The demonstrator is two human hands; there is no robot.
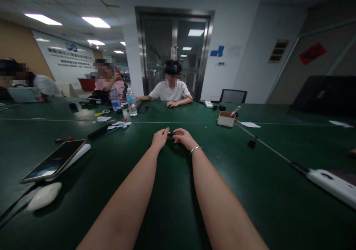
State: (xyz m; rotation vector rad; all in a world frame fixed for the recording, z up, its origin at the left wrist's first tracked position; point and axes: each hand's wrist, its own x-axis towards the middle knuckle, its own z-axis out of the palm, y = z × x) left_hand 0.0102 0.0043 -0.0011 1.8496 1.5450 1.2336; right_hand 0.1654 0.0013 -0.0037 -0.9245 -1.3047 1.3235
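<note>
Both my hands meet above the green table (172,176), near the middle of the view. Between them is a small dark object (171,134) with a shiny end, too small to name. My left hand (160,138) pinches its shiny end with thumb and fingertips. The dark part is gripped by the fingers of my right hand (183,138), whose wrist wears a silver bracelet (196,149).
At the left lie a phone (55,161) and a white mouse (45,196). Bottles (131,102) stand further back. A small box (226,119) and a white power strip (330,183) are at the right. A person (171,88) sits opposite; others sit at the left.
</note>
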